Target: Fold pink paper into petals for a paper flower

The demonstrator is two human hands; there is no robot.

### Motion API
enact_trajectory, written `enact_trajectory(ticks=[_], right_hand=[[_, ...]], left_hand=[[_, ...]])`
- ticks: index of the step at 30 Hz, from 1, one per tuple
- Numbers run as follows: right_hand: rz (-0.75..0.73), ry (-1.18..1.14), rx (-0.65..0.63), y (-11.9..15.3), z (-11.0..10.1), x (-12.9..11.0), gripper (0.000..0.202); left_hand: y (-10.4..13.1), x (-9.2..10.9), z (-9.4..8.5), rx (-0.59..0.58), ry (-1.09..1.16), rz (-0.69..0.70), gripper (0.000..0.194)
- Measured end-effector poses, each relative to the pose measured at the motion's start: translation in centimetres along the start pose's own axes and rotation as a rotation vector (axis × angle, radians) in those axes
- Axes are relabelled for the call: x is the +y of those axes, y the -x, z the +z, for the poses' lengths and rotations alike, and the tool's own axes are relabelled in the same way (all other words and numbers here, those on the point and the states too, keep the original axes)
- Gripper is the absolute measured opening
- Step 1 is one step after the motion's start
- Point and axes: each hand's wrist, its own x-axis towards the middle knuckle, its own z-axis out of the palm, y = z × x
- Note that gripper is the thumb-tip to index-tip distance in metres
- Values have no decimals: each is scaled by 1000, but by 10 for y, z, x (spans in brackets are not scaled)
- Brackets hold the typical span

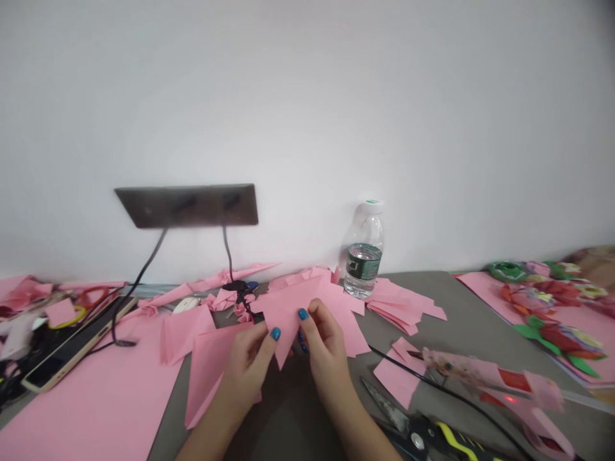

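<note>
In the head view, a folded pink paper piece (283,314) is held up between both hands, its point facing down. My left hand (247,362) pinches its left edge, with the thumb in front. On the right edge, my right hand (323,346) is closed with thumb and fingers around the paper. Both show blue nails. Behind and beside the hands lie folded pink sheets (346,320) and another folded pink sheet (211,365). What the far side of the held paper looks like is hidden.
Scissors (416,435) and a pink glue gun (504,384) with a black cord lie at right. A water bottle (364,256) stands by the wall. Paper flowers (552,307) are far right; a phone (72,352) and large pink sheet (96,410) are left.
</note>
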Motion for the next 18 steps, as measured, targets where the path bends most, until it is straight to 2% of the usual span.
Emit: enact_trajectory(ticks=[4,6,9,18], right_hand=[[-20,35,-20,-1,-1,-2,42],[-18,45,-35,-1,-2,-3,42],[-9,52,-44,0,-2,-2,41],[16,57,-76,-2,-6,8,29]], left_hand=[[3,-1,-5,280,-49,-53,24],[3,0,-8,369,-73,-103,22],[1,2,-9,413,-62,-124,26],[-2,0,-7,443,41,-24,19]])
